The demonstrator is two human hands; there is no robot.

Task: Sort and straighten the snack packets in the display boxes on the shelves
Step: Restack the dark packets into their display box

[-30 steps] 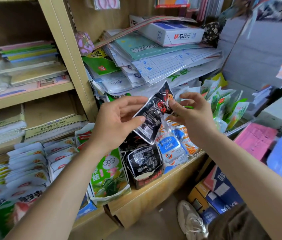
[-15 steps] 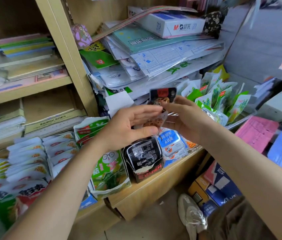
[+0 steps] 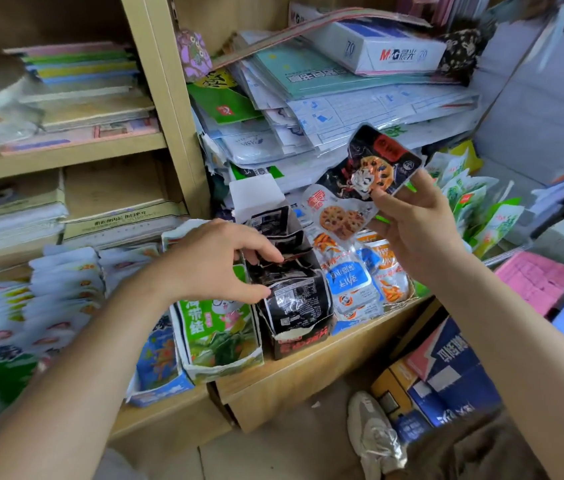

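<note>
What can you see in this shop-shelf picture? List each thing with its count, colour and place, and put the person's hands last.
black display box: one, black and red, shelf centre
lotus-root packets: two, one black, one clear, raised at right
green box: one, green and white, left of the black one
blue-label packets: several, shelf right of centre
paper stack: one pile, white and teal, above
left hand: grip on black packets in the box
right hand: holding the lotus-root packets

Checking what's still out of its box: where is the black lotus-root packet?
Held up in the right hand, the black lotus-root packet sits right of centre, above the blue-and-white packets.
</note>
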